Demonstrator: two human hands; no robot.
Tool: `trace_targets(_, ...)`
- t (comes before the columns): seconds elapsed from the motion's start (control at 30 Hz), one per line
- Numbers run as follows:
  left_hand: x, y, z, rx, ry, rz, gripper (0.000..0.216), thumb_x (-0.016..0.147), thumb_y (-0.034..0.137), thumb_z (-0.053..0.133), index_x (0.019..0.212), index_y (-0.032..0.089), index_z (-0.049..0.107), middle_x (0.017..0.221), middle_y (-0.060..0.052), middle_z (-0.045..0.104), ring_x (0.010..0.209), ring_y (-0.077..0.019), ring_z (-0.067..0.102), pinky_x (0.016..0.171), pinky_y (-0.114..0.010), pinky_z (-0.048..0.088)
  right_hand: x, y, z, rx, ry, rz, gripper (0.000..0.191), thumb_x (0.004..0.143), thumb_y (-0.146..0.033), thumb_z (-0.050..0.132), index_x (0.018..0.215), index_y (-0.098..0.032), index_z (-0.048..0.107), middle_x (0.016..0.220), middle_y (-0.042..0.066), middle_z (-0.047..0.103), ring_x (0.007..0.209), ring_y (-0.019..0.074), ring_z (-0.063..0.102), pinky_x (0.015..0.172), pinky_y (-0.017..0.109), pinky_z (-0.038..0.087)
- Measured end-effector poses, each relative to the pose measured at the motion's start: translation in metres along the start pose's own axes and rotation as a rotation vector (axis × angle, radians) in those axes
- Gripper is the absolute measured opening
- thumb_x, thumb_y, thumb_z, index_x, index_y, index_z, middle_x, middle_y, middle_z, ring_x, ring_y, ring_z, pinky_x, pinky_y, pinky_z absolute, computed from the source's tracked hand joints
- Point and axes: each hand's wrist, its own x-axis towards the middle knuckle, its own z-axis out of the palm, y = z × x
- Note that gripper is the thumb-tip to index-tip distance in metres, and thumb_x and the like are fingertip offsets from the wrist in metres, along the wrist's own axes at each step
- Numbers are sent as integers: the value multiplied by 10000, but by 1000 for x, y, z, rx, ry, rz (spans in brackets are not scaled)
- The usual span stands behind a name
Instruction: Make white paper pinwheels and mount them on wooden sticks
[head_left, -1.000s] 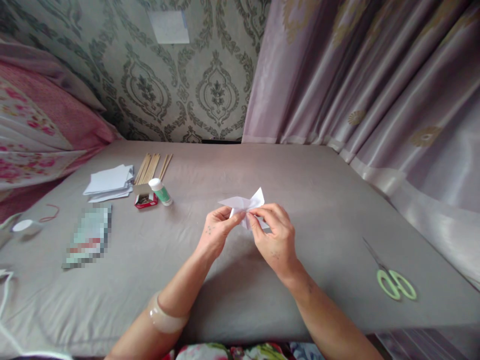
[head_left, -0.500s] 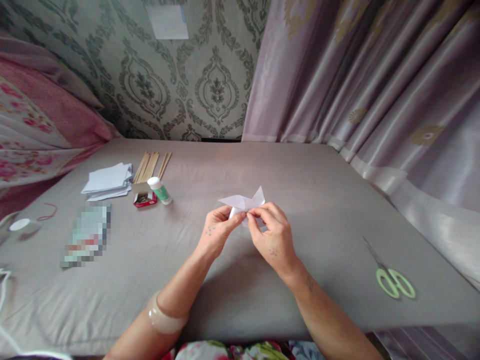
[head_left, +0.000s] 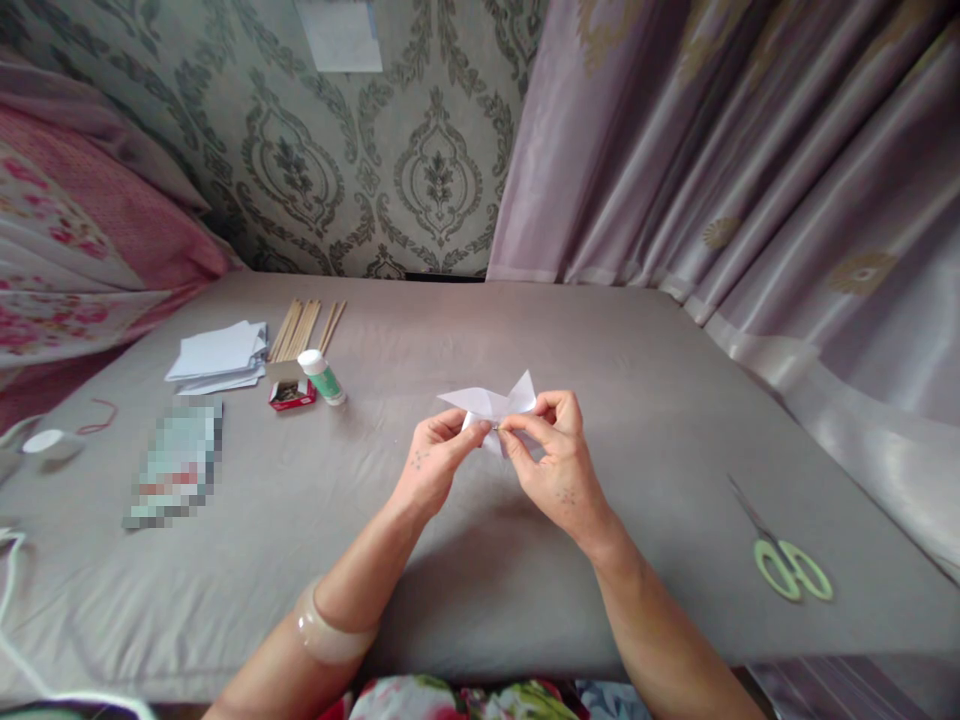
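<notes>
Over the grey cloth (head_left: pixel 637 400), the paper (head_left: pixel 480 403) is held at the centre, its points flared towards ten and one o'clock. At its eight o'clock side it is gripped by the left hand (head_left: pixel 435 455), thumb and fingers closed. From four o'clock, a shiny piece (head_left: pixel 495 428), too small to be identified, is pinched at the paper's middle by the right hand (head_left: pixel 559 455). The step in hand is judged to be the seating of that piece; steady paper and a precise push or turn are called for next. Farther out, the glue (head_left: pixel 322 378) and red box (head_left: pixel 292 393) are set towards nine, the sticks (head_left: pixel 296 330) towards ten, the scissors (head_left: pixel 787 565) towards four.
</notes>
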Motion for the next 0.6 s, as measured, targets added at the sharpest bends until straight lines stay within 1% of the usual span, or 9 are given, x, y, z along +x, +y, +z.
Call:
trace_targets(0.2, -1, -1, -2, -9, -37, 7, 199, 700, 318, 728, 790, 141, 744, 704, -41, 688, 660, -125, 563, 686, -248, 405, 1, 1, -2, -18, -3, 0, 92, 822, -180, 610, 844, -202, 697, 943, 55, 403, 902, 186, 481, 823, 360, 468)
trace_targets(0.43, -2, 4, 2, -4, -30, -3, 218, 626, 309, 776, 763, 142, 747, 713, -49, 704, 665, -150, 591, 711, -278, 435, 2, 2, -4, 15, -26, 15, 95, 814, -177, 612, 839, -223, 692, 934, 46, 404, 891, 181, 486, 826, 363, 477)
trace_targets(0.6, -1, 3, 1, -23, -40, -11, 220, 614, 297, 785, 770, 145, 749, 726, -51, 709, 693, -158, 605, 733, -286, 434, 2, 3, -4, 48, -36, 16, 87, 810, -174, 613, 837, -217, 684, 930, 41, 398, 878, 172, 490, 826, 352, 478)
